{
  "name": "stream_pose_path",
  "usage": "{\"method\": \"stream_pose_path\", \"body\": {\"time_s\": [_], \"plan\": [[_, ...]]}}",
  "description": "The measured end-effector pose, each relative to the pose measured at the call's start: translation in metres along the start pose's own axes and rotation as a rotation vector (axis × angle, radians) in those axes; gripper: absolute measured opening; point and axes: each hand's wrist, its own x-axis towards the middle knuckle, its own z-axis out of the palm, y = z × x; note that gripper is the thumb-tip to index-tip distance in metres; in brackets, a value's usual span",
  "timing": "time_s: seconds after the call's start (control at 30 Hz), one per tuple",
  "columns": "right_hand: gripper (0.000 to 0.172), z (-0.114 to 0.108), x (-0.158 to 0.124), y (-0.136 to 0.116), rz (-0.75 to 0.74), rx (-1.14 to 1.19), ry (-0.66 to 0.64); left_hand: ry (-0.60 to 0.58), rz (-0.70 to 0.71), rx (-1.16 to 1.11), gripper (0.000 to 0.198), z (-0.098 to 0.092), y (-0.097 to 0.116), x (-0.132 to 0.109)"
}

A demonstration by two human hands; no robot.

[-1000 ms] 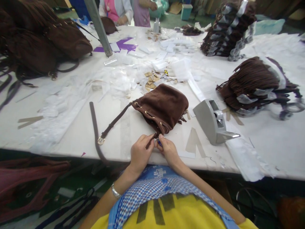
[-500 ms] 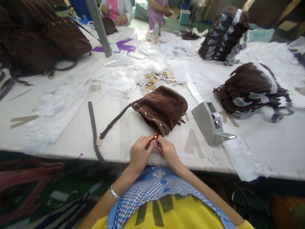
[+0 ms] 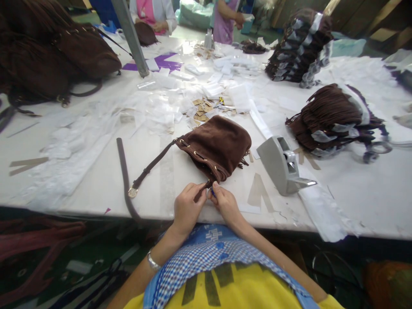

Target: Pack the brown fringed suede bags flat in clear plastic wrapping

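Note:
A brown suede drawstring bag (image 3: 222,143) lies on its side on the white table, its gathered mouth toward me. My left hand (image 3: 187,205) pinches a short brown strap (image 3: 200,194) close to the bag's mouth. Right beside it, my right hand (image 3: 226,205) is closed on a small blue lighter (image 3: 213,192), mostly hidden by the fingers. The fingertips of both hands nearly meet. From the bag's far left corner a buckled strap (image 3: 152,168) runs out over the table, and a loose dark strip (image 3: 124,171) lies left of its buckle.
A grey tape dispenser (image 3: 277,165) stands right of the bag, with a fringed brown bundle (image 3: 331,118) behind it. Brown bags (image 3: 41,56) are heaped at far left. Near a metal post (image 3: 130,38) lie paper scraps. Two people work across the table.
An orange glow at my fingertips, like a flame, has gone out. My hands stay almost in place at the strap. Across the table, a person's hand has moved right.

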Motion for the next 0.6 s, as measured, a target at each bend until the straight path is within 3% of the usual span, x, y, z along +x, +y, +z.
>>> {"method": "stream_pose_path", "body": {"time_s": [0.2,0.6], "plan": [[0.051,0.0015,0.0025,0.0013,0.012,0.090,0.011,-0.009,0.006,0.024,0.018,0.0008,0.0013,-0.0026],[0.054,-0.0020,-0.0017,-0.0061,-0.001,-0.036,0.011,0.026,0.033,0.053,0.018,-0.0011,0.0007,-0.0009]]}}
